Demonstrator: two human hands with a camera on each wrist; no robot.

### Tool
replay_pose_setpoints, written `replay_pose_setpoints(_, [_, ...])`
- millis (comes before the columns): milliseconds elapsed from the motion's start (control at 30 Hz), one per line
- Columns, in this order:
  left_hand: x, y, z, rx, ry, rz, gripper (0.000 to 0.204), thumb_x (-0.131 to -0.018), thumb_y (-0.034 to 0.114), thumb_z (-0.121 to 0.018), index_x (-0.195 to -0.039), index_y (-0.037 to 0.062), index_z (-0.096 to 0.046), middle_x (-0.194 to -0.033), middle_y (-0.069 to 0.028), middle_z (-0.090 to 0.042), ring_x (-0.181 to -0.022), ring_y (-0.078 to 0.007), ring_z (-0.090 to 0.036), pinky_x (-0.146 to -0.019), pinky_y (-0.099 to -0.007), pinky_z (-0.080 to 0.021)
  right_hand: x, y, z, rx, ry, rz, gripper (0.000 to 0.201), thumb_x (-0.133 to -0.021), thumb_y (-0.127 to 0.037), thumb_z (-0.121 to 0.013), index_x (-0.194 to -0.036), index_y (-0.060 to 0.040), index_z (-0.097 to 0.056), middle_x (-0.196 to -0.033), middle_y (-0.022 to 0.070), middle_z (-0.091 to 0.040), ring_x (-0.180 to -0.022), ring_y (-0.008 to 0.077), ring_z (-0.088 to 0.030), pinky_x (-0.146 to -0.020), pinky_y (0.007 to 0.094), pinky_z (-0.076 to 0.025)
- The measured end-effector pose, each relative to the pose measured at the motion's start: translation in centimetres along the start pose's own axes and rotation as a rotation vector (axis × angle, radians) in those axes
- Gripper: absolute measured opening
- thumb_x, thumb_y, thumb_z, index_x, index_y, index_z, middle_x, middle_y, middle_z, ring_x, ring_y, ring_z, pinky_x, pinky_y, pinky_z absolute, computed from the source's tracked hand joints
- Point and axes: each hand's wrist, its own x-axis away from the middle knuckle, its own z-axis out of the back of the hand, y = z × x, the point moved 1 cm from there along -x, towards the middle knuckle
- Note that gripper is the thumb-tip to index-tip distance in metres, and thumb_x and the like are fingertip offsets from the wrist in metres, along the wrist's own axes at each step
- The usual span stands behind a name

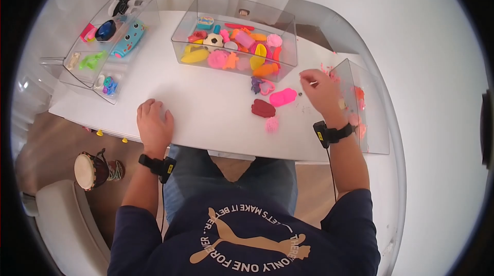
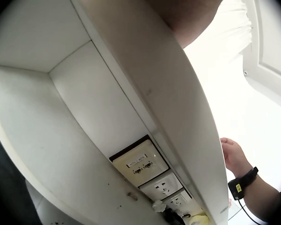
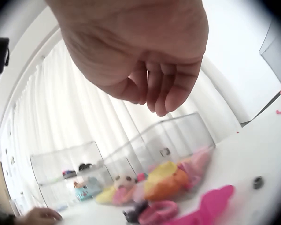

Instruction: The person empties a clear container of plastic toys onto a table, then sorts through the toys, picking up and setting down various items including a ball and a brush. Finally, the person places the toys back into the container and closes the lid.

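The left hand (image 1: pixel 154 124) rests on the white table with relaxed fingers. Above the right part of the table hovers the right hand (image 1: pixel 321 93), its fingers loosely bent; the right wrist view shows nothing between thumb and fingers (image 3: pixel 163 93). A small dark round piece (image 1: pixel 300 94) lies below and left of it, beside a bright pink flat piece (image 1: pixel 283 97). Around these are a dark red piece (image 1: pixel 263 108), a light pink textured piece (image 1: pixel 272 125), a pink heart-shaped outline (image 1: pixel 267 87) and a dark purple piece (image 1: pixel 256 85).
A clear bin (image 1: pixel 185 59) of colourful toys stands at the back. Divided clear containers (image 1: pixel 82 81) hold toys at the left. Another clear container (image 1: pixel 378 145) stands on the right, with pink crumbs (image 1: pixel 329 72) near it. A drum (image 1: pixel 85 171) is on the floor.
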Motion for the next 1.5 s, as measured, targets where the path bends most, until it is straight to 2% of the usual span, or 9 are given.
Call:
replay_pose_setpoints(233, [0.1,-0.2,-0.4,-0.022,-0.013,0.023,0.027,-0.078,0.011,-0.068,-0.103,0.0005,-0.063,-0.115,-0.0173,-0.06,-0.111,-0.0376,-0.053,-0.096,-0.0472,-0.045,2.1,1.9,-2.7,0.371,-0.288,0.312,0.039,-0.076,-0.002,-0.066,-0.115,-0.0064,-0.064,-0.122,0.0104,-0.062,-0.114,0.0317,-0.057,-0.095,0.0383,-0.049])
replay_pose_setpoints(433, [0.1,-0.3,-0.5,-0.027,-0.026,0.045,0.028,-0.078,0.011,-0.069,-0.103,0.0006,-0.063,-0.115,-0.0164,-0.06,-0.113,-0.0368,-0.053,-0.097,-0.0465,-0.044,1.7,2.1,-3.7,0.522,-0.362,0.289,0.035,-0.079,0.0,-0.055,-0.111,-0.0076,-0.065,-0.114,0.01,-0.063,-0.107,0.0326,-0.058,-0.089,0.0426,-0.05])
replay_pose_setpoints(733, [0.1,-0.2,-0.4,0.002,-0.002,0.036,0.026,-0.078,0.01,-0.068,-0.101,0.0002,-0.064,-0.115,-0.0171,-0.06,-0.111,-0.0369,-0.053,-0.096,-0.0464,-0.045,1.9,1.4,-2.1,0.414,-0.451,0.203,0.017,-0.082,-0.006,-0.061,-0.095,-0.0033,-0.071,-0.094,0.013,-0.07,-0.093,0.035,-0.063,-0.083,0.0429,-0.051])
replay_pose_setpoints(833, [0.0,0.0,-0.2,-0.001,-0.016,0.057,0.025,-0.077,0.01,-0.068,-0.1,-0.0003,-0.064,-0.114,-0.0177,-0.061,-0.11,-0.0373,-0.054,-0.096,-0.0467,-0.045,1.6,1.0,-1.4,0.453,-0.399,0.295,0.018,-0.086,-0.011,-0.06,-0.097,-0.0048,-0.072,-0.085,0.0145,-0.068,-0.083,0.0305,-0.066,-0.076,0.0409,-0.052])
replay_pose_setpoints(933, [0.0,0.1,0.0,0.008,-0.011,0.054,0.025,-0.077,0.01,-0.069,-0.099,-0.0006,-0.064,-0.113,-0.0179,-0.061,-0.11,-0.0375,-0.054,-0.095,-0.0468,-0.045,-0.1,-5.1,1.4,0.187,-0.663,-0.137,0.021,-0.088,-0.013,-0.06,-0.102,-0.0019,-0.071,-0.08,0.0133,-0.067,-0.072,0.0231,-0.066,-0.068,0.0365,-0.05])
replay_pose_setpoints(1033, [-0.1,0.1,-0.2,-0.014,-0.009,0.05,0.025,-0.077,0.01,-0.069,-0.1,-0.0006,-0.064,-0.113,-0.018,-0.061,-0.11,-0.0373,-0.054,-0.096,-0.0467,-0.045,-3.0,-6.5,2.6,0.106,-0.541,-0.16,0.022,-0.09,-0.013,-0.06,-0.105,0.0013,-0.069,-0.083,0.0086,-0.068,-0.069,0.012,-0.062,-0.066,0.0277,-0.05])
replay_pose_setpoints(1233, [0.0,0.1,0.0,0.011,0.006,0.051,0.024,-0.078,0.008,-0.067,-0.1,0.0006,-0.063,-0.113,-0.0182,-0.061,-0.111,-0.0379,-0.053,-0.096,-0.0462,-0.045,-6.9,-6.6,2.1,0.014,0.076,0.059,0.031,-0.087,-0.017,-0.064,-0.113,0.0007,-0.066,-0.089,0.0097,-0.069,-0.073,0.0172,-0.065,-0.067,0.0314,-0.05])
replay_pose_setpoints(1333, [0.1,-0.1,-0.1,0.022,-0.007,0.047,0.027,-0.077,0.011,-0.069,-0.102,0.0005,-0.063,-0.115,-0.0169,-0.059,-0.112,-0.0368,-0.053,-0.096,-0.0463,-0.044,-5.4,-7.0,1.5,0.01,0.108,0.103,0.032,-0.087,-0.017,-0.065,-0.114,-0.0008,-0.066,-0.092,0.0079,-0.07,-0.078,0.0183,-0.065,-0.07,0.0329,-0.052])
replay_pose_setpoints(1500, [0.0,0.0,-0.1,-0.007,-0.01,0.03,0.027,-0.077,0.011,-0.069,-0.102,0.0002,-0.063,-0.114,-0.0166,-0.06,-0.112,-0.0368,-0.053,-0.096,-0.0463,-0.044,-1.8,-5.6,-0.7,0.102,-0.393,0.021,0.036,-0.086,-0.012,-0.065,-0.12,-0.0036,-0.064,-0.091,0.0096,-0.07,-0.08,0.0177,-0.064,-0.071,0.0313,-0.051])
